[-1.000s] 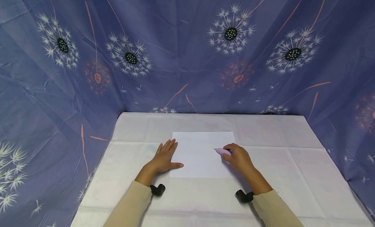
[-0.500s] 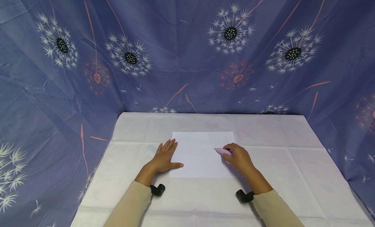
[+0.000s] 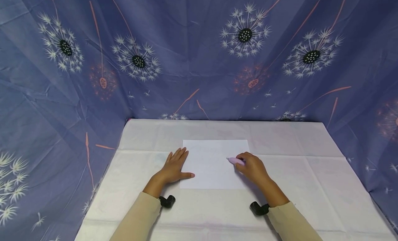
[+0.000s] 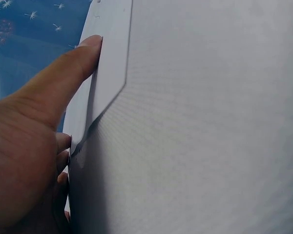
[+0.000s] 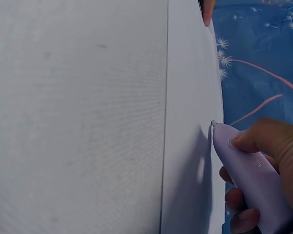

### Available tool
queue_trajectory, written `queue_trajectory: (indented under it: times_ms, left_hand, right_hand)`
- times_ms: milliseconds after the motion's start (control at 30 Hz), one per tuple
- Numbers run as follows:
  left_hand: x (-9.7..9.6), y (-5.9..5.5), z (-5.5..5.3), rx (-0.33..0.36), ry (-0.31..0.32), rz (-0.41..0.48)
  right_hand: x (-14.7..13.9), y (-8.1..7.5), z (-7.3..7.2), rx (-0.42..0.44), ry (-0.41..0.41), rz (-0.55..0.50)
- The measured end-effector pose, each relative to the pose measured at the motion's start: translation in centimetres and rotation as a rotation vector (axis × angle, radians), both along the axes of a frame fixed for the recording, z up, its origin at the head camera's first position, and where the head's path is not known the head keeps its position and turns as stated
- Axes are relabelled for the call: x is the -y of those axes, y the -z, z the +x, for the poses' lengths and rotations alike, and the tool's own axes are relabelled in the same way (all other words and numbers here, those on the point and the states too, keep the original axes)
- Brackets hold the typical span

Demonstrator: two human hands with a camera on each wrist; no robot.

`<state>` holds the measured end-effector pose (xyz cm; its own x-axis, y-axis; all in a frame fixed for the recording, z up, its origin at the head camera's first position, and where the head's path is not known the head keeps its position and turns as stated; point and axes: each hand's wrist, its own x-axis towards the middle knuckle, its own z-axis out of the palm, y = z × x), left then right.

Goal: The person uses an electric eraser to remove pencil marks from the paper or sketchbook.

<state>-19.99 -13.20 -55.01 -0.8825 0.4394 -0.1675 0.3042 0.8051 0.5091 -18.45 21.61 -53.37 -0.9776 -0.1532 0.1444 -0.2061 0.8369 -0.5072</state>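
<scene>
A blank-looking white sheet of paper [image 3: 211,173] lies in the middle of the table. Across its left edge rests my left hand [image 3: 174,168], fingers spread and thumb [image 4: 71,68] flat on the paper. My right hand [image 3: 253,167] grips a thick lilac pen-shaped tool [image 3: 237,161] over the right half of the sheet. In the right wrist view the tool [image 5: 254,178] has a thin metal tip, and my thumb presses by a round button on its side. The tip sits at or just above the paper; which of the two I cannot tell.
A creased white cloth [image 3: 311,192] covers the table. Behind and at the sides hangs a blue curtain [image 3: 192,61] with dandelion prints. A black wrist-worn device [image 3: 168,201] is on the left wrist, another black device [image 3: 259,209] on the right.
The right hand and lilac tool have shifted very slightly left over the paper. The left hand and sheet have stayed in place.
</scene>
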Motion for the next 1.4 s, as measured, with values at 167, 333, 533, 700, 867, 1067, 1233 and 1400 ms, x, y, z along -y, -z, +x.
queue_trajectory:
  times_ms: [167,333,533,700,867,1067,1233,1400]
  left_hand:
    - [-0.02,-0.14,0.06,0.001,-0.002,-0.001]
    - [-0.02,-0.26,0.14,0.003,-0.002,0.0]
    - [-0.05,-0.2,0.11,0.001,-0.001,-0.01]
    - [-0.05,-0.1,0.1,0.001,-0.001,-0.009]
    - [-0.03,0.04,0.05,-0.006,-0.002,-0.007]
    - [0.0,0.13,0.07,-0.004,0.0,-0.004]
    - [0.03,0.32,-0.02,-0.014,0.002,-0.01]
    - [0.02,0.35,0.02,-0.018,0.005,0.007]
  right_hand:
    - [0.07,-0.02,0.29,0.016,-0.007,-0.005]
    - [0.3,-0.19,0.67,0.035,-0.039,-0.017]
    - [0.22,-0.1,0.55,0.0,-0.019,-0.011]
    - [0.2,-0.07,0.53,0.011,-0.031,-0.006]
    - [0.3,-0.2,0.61,-0.001,-0.037,-0.001]
    - [0.27,-0.22,0.6,0.012,-0.041,0.003]
    - [0.42,-0.32,0.74,0.036,-0.052,0.001]
    - [0.3,-0.22,0.55,0.027,-0.032,0.011]
